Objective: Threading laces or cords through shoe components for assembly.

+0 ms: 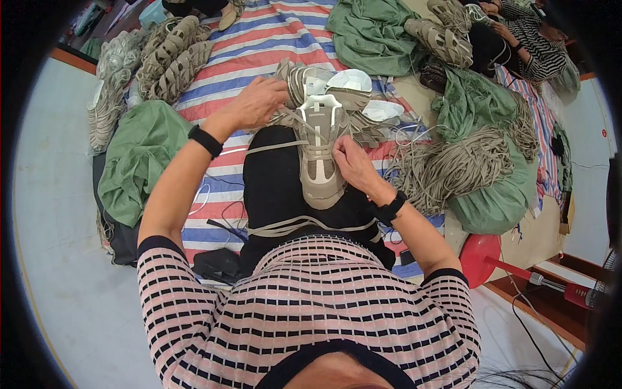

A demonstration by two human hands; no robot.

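Note:
A beige-brown sneaker (pixel 322 186) rests on my black-clad lap, its toe toward me and its white-lined opening away from me. Flat beige laces cross its front, and one shoelace (pixel 301 120) runs from the upper lacing to my left hand (pixel 260 104), raised left of the opening with the fingers pinched on it. My right hand (pixel 355 163) is closed at the sneaker's right side, beside the lacing; whatever its fingertips grip is hidden. Another lace end trails left from the lacing. More loose laces (pixel 304 225) lie over my lap.
Beyond my knees lie more sneakers (pixel 299 81) with white paper stuffing (pixel 350 81). A heap of beige laces (pixel 453 168) sits on green cloth at right. Sneakers (pixel 175 58) and a green sack (pixel 146 152) are at left. Another person (pixel 534 48) sits far right, near a red round base (pixel 479 259).

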